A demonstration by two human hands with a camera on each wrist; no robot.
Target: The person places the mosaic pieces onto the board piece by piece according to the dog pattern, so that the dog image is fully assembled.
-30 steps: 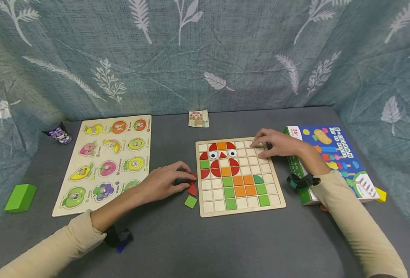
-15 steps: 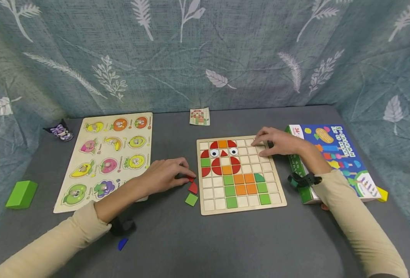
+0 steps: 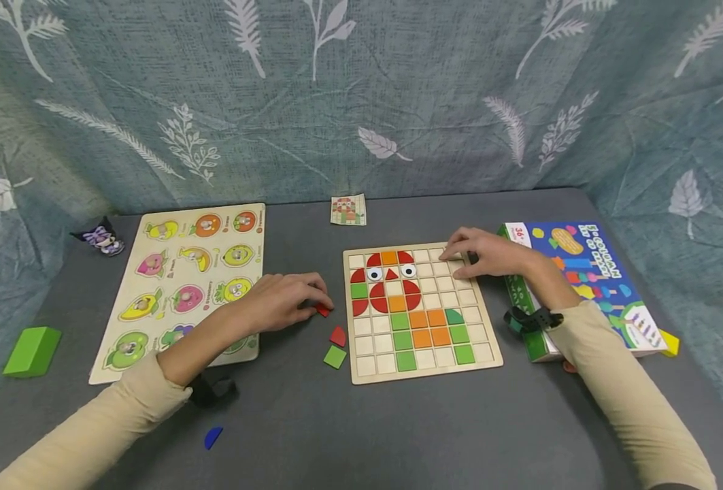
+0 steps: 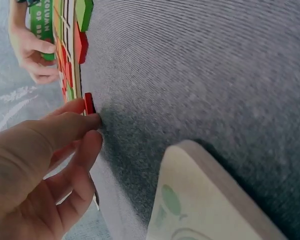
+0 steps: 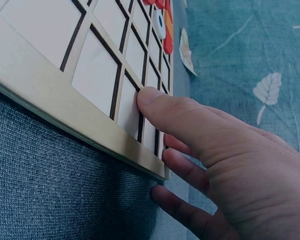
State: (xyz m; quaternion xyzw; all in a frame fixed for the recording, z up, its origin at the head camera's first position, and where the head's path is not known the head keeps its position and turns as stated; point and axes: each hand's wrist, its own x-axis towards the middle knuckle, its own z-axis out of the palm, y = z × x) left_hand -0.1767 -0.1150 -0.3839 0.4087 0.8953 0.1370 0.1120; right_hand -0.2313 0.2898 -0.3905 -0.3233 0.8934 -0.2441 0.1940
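My left hand (image 3: 288, 299) pinches a small red tile (image 3: 322, 310) just left of the wooden grid board (image 3: 427, 378). In the left wrist view the same red tile (image 4: 89, 103) shows at the fingertips, low over the cloth. A red rounded tile (image 3: 338, 335) and a green square tile (image 3: 334, 356) lie between that hand and the board. Red, orange and green tiles and two eye tiles fill part of the grid. My right hand (image 3: 486, 252) rests on the board's far right corner, its thumb (image 5: 152, 100) on the bare cells.
A fruit puzzle board (image 3: 180, 272) lies at the left, partly under my left forearm. A blue toy box (image 3: 581, 286) stands right of the grid board. A picture card (image 3: 348, 210) lies behind it. A green block (image 3: 32, 352), a figurine (image 3: 101, 238) and a blue tile (image 3: 213, 437) lie around.
My left hand has drawn the red tile leftward, away from the grid board and the other loose tiles. The blue tile now shows fully beside my left wrist. My right hand stays in place.
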